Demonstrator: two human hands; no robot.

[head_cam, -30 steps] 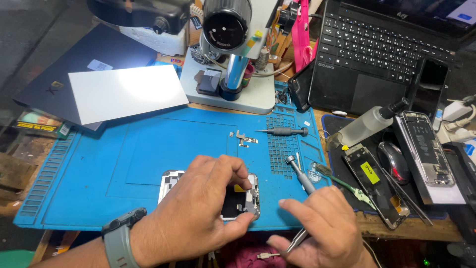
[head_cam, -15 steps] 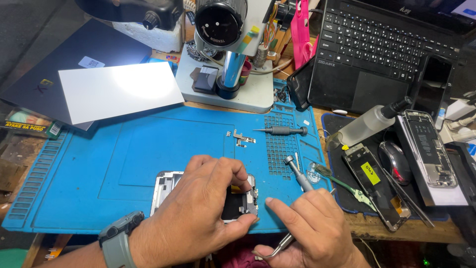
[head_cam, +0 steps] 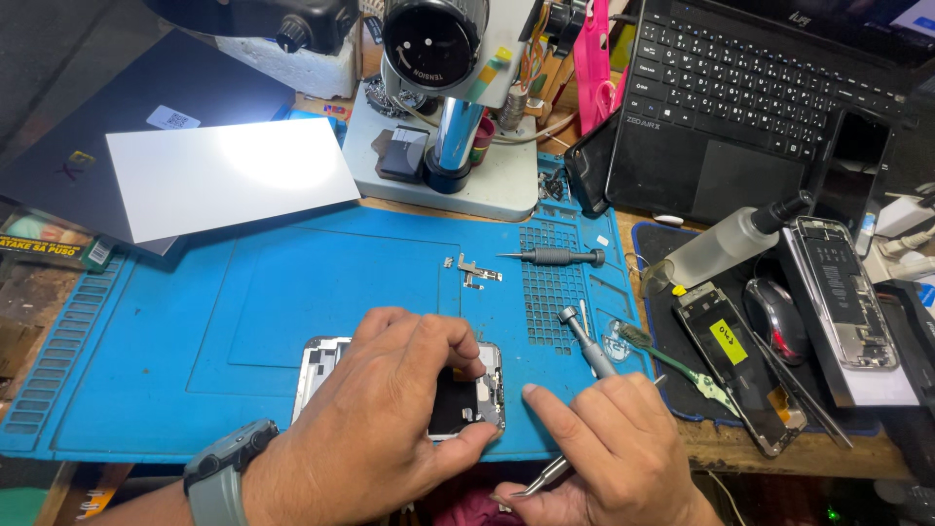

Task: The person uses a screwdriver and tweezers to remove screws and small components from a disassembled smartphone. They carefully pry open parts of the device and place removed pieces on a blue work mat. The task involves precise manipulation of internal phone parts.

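Work surface: a blue repair mat [head_cam: 292,292] on a cluttered bench, with a microscope base [head_cam: 438,175] at its far edge and a laptop [head_cam: 760,97] beyond the far right corner. The opened phone [head_cam: 467,399] lies at the mat's near edge, under the left hand [head_cam: 390,429], which grips it, fingers arched. The right hand [head_cam: 604,448], just beside it, pinches tweezers [head_cam: 536,479], index finger extended toward the phone.

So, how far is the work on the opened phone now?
Done: the phone lies open on the blue mat, with small metal parts set aside near a screwdriver. In hand: the left hand steadies the phone and the right hand holds tweezers beside it. Left: its insides are still exposed; nothing is closed up.
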